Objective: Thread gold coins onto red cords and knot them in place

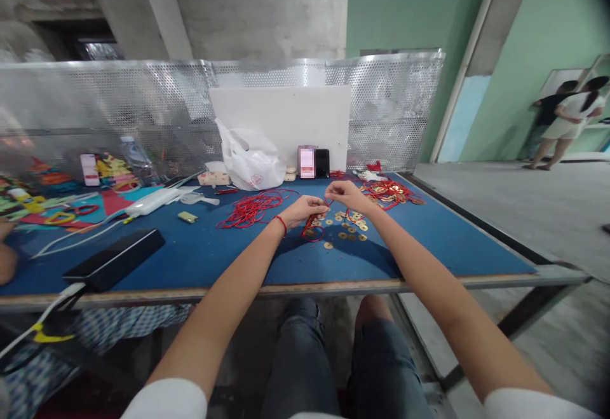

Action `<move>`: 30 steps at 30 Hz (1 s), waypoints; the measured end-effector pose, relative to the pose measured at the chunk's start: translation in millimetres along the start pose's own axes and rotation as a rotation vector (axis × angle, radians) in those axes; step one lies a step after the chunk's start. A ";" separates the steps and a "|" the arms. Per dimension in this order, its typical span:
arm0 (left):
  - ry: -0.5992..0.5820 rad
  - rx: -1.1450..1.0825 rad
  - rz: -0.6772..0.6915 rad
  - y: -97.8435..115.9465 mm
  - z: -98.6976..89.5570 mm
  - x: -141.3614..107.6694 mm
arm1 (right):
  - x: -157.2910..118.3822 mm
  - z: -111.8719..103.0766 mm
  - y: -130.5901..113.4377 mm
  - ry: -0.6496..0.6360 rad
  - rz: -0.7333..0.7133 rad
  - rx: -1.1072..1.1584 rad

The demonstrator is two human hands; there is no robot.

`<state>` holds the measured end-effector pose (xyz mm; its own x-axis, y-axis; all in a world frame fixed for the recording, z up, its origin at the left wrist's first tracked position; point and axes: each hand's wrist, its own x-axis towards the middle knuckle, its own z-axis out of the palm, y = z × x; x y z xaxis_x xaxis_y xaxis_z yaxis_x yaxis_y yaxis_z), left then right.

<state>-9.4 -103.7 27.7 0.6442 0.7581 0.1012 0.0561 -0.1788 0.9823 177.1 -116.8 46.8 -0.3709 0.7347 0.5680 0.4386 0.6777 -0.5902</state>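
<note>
My left hand (305,209), with a red string around its wrist, pinches a red cord (309,222) above the table. Part of the cord hangs down from the fingers and curls into a loop. Close by on the right, my right hand (347,195) is closed with its fingertips pressed together on a thin stretch of the same cord. Beneath and beside both hands lie several loose brass coins (351,229) with holes. A loose heap of red cord (252,208) rests to the left. Finished detail of any knot is too small to make out.
Red cords strung with coins (393,193) pile up at the right. Behind stand a white plastic bag (252,158) and a lit phone (307,162). Leftward are a black box (117,259), a white power strip (155,201) and scissors (61,218). Another person's arm (6,257) shows at the left edge.
</note>
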 end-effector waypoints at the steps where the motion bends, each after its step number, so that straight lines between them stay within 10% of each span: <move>1: 0.005 -0.013 0.009 1.1 0.4 -0.6 | 0.5 2.0 2.4 0.021 0.016 0.005; 30: 0.262 -0.078 0.076 -11.1 -1.8 9.0 | 3.9 33.4 12.3 0.080 0.363 0.341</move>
<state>-5.6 -93.7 18.0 0.4249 0.8822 0.2028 -0.0505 -0.2006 0.9784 153.7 -104.6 22.6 -0.1742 0.9292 0.3260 0.2307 0.3603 -0.9038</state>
